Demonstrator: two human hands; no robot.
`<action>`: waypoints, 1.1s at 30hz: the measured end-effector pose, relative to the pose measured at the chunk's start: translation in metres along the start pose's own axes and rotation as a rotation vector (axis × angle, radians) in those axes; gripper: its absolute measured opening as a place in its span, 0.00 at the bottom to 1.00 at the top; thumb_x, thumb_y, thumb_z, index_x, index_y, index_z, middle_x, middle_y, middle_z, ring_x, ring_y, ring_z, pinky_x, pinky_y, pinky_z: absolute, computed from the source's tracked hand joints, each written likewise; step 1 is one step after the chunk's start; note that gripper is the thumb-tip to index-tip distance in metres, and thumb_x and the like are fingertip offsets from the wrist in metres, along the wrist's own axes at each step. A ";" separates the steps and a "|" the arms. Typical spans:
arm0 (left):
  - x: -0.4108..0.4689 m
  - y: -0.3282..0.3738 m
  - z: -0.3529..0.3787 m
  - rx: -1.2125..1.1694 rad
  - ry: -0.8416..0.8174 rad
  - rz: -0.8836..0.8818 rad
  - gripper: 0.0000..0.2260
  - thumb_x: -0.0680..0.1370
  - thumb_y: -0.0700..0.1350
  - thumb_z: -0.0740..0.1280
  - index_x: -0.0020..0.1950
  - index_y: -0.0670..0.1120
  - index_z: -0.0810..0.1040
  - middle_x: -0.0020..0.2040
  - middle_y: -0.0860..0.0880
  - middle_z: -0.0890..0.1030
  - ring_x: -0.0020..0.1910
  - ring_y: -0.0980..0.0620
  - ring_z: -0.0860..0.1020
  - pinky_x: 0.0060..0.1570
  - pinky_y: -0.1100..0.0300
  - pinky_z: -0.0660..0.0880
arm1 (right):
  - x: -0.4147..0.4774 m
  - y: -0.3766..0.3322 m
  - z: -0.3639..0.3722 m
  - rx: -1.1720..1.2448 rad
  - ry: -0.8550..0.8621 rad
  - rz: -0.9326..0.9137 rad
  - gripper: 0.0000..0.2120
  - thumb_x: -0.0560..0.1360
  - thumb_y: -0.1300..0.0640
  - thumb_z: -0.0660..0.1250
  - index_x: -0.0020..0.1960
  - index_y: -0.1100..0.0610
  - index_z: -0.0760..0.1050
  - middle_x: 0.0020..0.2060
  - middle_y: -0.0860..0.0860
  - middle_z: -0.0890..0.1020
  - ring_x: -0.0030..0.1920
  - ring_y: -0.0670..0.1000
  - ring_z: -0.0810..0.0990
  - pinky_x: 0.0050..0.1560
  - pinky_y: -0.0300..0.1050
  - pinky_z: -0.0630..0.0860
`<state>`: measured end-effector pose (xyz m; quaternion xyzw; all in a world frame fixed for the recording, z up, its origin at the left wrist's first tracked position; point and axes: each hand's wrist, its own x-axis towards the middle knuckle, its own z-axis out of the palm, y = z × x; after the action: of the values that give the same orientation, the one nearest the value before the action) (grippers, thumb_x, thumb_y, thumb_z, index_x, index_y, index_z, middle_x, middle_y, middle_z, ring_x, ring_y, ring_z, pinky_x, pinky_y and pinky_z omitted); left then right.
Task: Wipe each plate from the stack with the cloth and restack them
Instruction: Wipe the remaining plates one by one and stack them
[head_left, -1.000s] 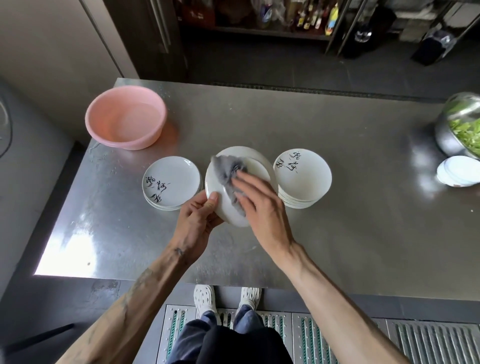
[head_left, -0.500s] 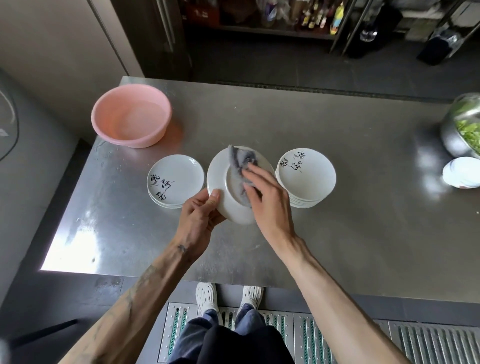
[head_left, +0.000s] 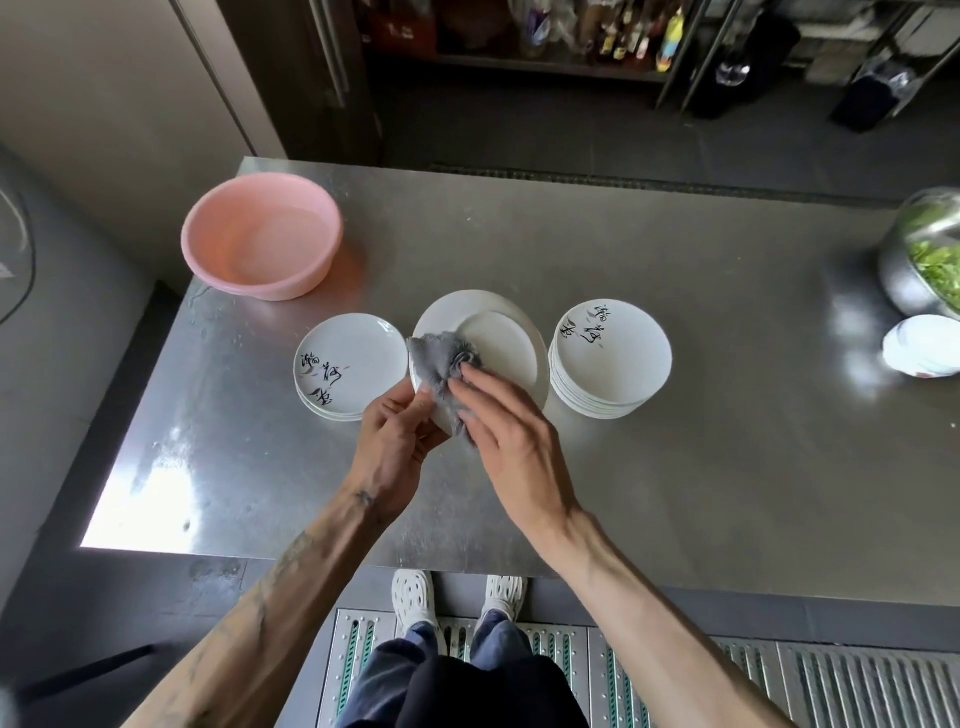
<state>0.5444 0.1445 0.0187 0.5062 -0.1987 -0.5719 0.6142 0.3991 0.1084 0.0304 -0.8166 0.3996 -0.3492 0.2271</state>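
The left hand (head_left: 400, 441) grips the near rim of a tilted white plate (head_left: 504, 343) over the steel table (head_left: 675, 467). The right hand (head_left: 511, 434) presses the grey cloth (head_left: 439, 364) against it with straight fingers, its thumb seemingly tucked beneath. A short stack (head_left: 353, 369) sits left, a taller stack (head_left: 613, 358) right, a pink basin (head_left: 260, 234) far left.

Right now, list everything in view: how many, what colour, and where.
held plate: one, white, tilted between the stacks
cloth: one, grey, on the held plate
left stack: several plates, white with black writing, left of the held plate
right stack: taller, same plates, right of it
basin: one, pink, counter's far left
metal bowl: one, silver, greens inside, right edge
round white item: one, beside the bowl, unclear what
counter: one, steel
shoes: two, white, floor below
left hand: one, grips the held plate's rim
right hand: one, presses the cloth onto the plate
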 end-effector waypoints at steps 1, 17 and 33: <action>-0.001 -0.001 0.000 -0.003 0.001 -0.007 0.12 0.85 0.42 0.62 0.61 0.38 0.82 0.53 0.38 0.82 0.49 0.43 0.80 0.50 0.53 0.80 | 0.004 0.002 -0.002 0.008 0.021 0.053 0.16 0.80 0.67 0.68 0.67 0.61 0.79 0.68 0.51 0.79 0.68 0.47 0.77 0.70 0.44 0.72; 0.003 0.011 0.009 -0.103 0.085 0.038 0.12 0.86 0.43 0.61 0.59 0.45 0.85 0.53 0.43 0.86 0.49 0.49 0.85 0.49 0.56 0.81 | -0.027 0.004 0.014 -0.047 0.178 0.126 0.16 0.79 0.68 0.70 0.66 0.62 0.80 0.66 0.55 0.79 0.67 0.54 0.78 0.67 0.50 0.75; -0.003 0.007 0.009 -0.120 0.045 0.036 0.13 0.86 0.44 0.60 0.61 0.44 0.84 0.56 0.40 0.84 0.50 0.47 0.84 0.50 0.54 0.81 | -0.024 -0.005 0.018 0.014 0.201 0.129 0.17 0.79 0.67 0.69 0.68 0.61 0.79 0.68 0.52 0.78 0.69 0.50 0.76 0.71 0.45 0.72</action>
<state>0.5399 0.1423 0.0293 0.4775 -0.1590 -0.5601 0.6580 0.4043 0.1326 0.0126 -0.7486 0.4694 -0.4166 0.2137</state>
